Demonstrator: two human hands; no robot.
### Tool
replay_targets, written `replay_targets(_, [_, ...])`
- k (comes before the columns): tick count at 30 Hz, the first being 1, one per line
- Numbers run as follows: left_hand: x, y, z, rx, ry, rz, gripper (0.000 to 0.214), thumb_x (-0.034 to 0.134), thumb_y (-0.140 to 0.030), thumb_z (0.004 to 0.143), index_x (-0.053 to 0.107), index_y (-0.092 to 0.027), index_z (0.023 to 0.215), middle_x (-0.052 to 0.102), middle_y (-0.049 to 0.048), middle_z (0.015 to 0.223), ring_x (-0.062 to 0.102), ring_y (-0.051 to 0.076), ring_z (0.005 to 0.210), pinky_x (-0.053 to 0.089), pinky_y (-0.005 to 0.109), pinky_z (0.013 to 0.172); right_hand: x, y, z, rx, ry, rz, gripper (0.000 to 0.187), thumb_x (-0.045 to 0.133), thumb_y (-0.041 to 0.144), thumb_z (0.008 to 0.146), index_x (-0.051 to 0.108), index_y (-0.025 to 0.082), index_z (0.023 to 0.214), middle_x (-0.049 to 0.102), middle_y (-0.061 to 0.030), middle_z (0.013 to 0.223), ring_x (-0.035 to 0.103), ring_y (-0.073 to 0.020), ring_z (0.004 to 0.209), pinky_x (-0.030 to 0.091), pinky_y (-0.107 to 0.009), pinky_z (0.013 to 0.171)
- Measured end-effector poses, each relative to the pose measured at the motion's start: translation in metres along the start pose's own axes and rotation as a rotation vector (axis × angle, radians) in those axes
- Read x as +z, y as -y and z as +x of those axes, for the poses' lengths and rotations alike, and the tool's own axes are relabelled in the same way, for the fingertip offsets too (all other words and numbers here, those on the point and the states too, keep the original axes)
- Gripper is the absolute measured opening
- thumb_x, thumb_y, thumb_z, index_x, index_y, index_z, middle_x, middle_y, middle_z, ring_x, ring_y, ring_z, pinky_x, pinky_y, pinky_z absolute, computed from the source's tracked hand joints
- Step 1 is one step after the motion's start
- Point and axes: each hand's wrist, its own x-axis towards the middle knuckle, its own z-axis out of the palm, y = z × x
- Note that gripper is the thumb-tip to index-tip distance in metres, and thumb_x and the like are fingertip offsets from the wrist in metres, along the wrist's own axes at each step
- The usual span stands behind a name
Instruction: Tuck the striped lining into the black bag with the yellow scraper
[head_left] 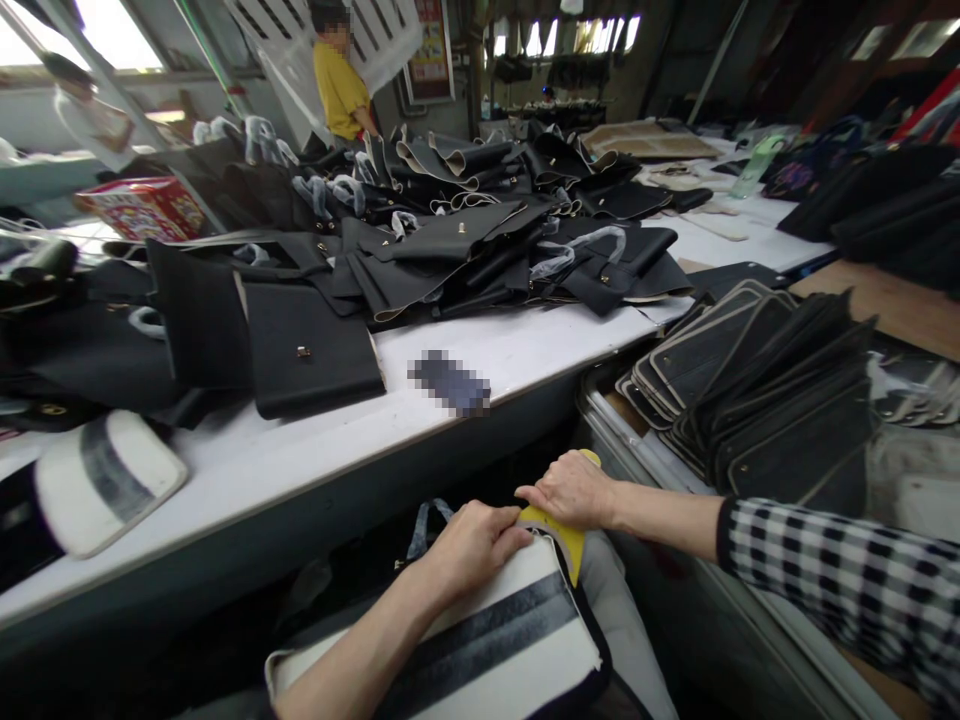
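Observation:
A white bag piece with a broad black stripe (517,615) and dark edging lies across my lap. Along its upper edge, my left hand (480,545) is closed, the thumb on the white face and the fingers over the rim. My right hand (576,490) is wrapped round a yellow curved tool (574,545), which lies against the bag piece's upper right corner. The tool's exact kind is unclear, since my fingers cover much of it. Beyond my left hand, a plastic-wrapped handle (427,525) stands up from the dark area.
Black bag pieces (315,345) are heaped along the white table (517,350). A blurred-out dark object (450,382) lies near its edge. Dark panels (795,400) are stacked at right, and another striped white piece (112,480) sits at left. A person in yellow (341,90) stands behind.

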Motion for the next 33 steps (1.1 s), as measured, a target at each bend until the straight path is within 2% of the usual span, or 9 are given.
replay_targets(10, [0.008,0.004,-0.003,0.032,-0.029,0.147,0.035,0.043,-0.039,0.096,0.063,-0.019,0.075,0.066,0.0023,0.069,0.059,0.015,0.062,0.031,0.025,0.058,0.007,0.013,-0.012,0.087,0.008,-0.012,0.066,0.023,0.046,0.103,0.076,0.023,0.072,0.073,-0.0078,0.071,0.071,-0.0245,0.069,0.038,-0.03,0.058])
replay_targets(17, [0.005,0.003,-0.003,0.025,-0.012,0.184,0.039,0.044,-0.044,0.095,0.07,-0.018,0.084,0.072,0.0117,0.08,0.067,0.028,0.078,0.04,0.033,0.067,0.011,0.033,-0.023,0.22,0.005,-0.099,0.071,0.016,0.044,0.103,0.075,0.022,0.072,0.072,-0.0091,0.07,0.07,-0.0242,0.066,0.04,-0.029,0.055])
replay_targets(19, [0.0,-0.001,-0.005,0.0,0.007,0.153,0.039,0.048,-0.047,0.092,0.073,-0.018,0.084,0.072,0.0131,0.082,0.067,0.032,0.082,0.042,0.036,0.07,0.01,0.037,-0.024,0.188,0.008,-0.135,0.066,0.019,0.042,0.103,0.076,0.021,0.077,0.072,-0.01,0.071,0.07,-0.0247,0.066,0.04,-0.029,0.054])
replay_targets(22, [-0.018,0.0,-0.015,-0.073,0.026,0.042,0.037,0.055,-0.053,0.085,0.075,-0.022,0.08,0.073,0.0117,0.083,0.067,0.034,0.085,0.044,0.038,0.071,0.006,0.035,-0.021,0.005,0.028,-0.178,0.045,0.03,0.035,0.101,0.075,0.025,0.1,0.072,-0.0072,0.071,0.069,-0.0247,0.063,0.039,-0.028,0.052])
replay_targets(25, [-0.048,0.031,-0.045,-0.19,-0.075,-0.148,0.034,0.058,-0.056,0.081,0.074,-0.027,0.081,0.074,0.0047,0.086,0.066,0.029,0.088,0.045,0.035,0.078,0.006,0.024,-0.007,-0.179,0.001,-0.189,0.044,0.03,0.03,0.1,0.073,0.027,0.108,0.073,-0.0056,0.073,0.069,-0.0255,0.064,0.043,-0.031,0.054])
replay_targets(26, [-0.058,0.049,-0.062,-0.243,-0.15,-0.221,0.034,0.055,-0.056,0.083,0.074,-0.027,0.084,0.074,0.0025,0.09,0.066,0.026,0.091,0.045,0.033,0.082,0.007,0.021,0.001,-0.194,-0.039,-0.151,0.047,0.027,0.032,0.1,0.073,0.028,0.109,0.074,-0.0057,0.078,0.07,-0.0253,0.068,0.045,-0.031,0.056])
replay_targets(28, [-0.067,0.088,-0.103,-0.381,-0.34,-0.376,0.042,0.046,-0.059,0.088,0.071,-0.025,0.091,0.072,0.0016,0.1,0.063,0.022,0.098,0.043,0.03,0.089,0.011,0.024,0.019,-0.096,-0.108,-0.02,0.053,0.021,0.04,0.101,0.072,0.031,0.112,0.075,-0.004,0.091,0.071,-0.0242,0.079,0.049,-0.031,0.06])
replay_targets(31, [-0.053,0.131,-0.162,-0.651,-0.563,-0.646,0.055,0.041,-0.066,0.087,0.065,-0.017,0.096,0.069,0.0081,0.098,0.064,0.021,0.09,0.047,0.031,0.082,0.009,0.056,0.047,0.081,-0.082,0.152,0.06,0.017,0.051,0.101,0.074,0.033,0.105,0.075,-0.0007,0.098,0.071,-0.0237,0.089,0.051,-0.031,0.066])
replay_targets(33, [-0.028,0.139,-0.185,-0.78,-0.582,-0.881,0.058,0.051,-0.071,0.079,0.063,-0.015,0.09,0.068,0.0076,0.081,0.064,0.02,0.073,0.049,0.032,0.07,0.002,0.092,0.066,0.024,-0.026,0.168,0.064,0.017,0.053,0.101,0.076,0.031,0.093,0.075,-0.0012,0.094,0.071,-0.0241,0.09,0.05,-0.031,0.07])
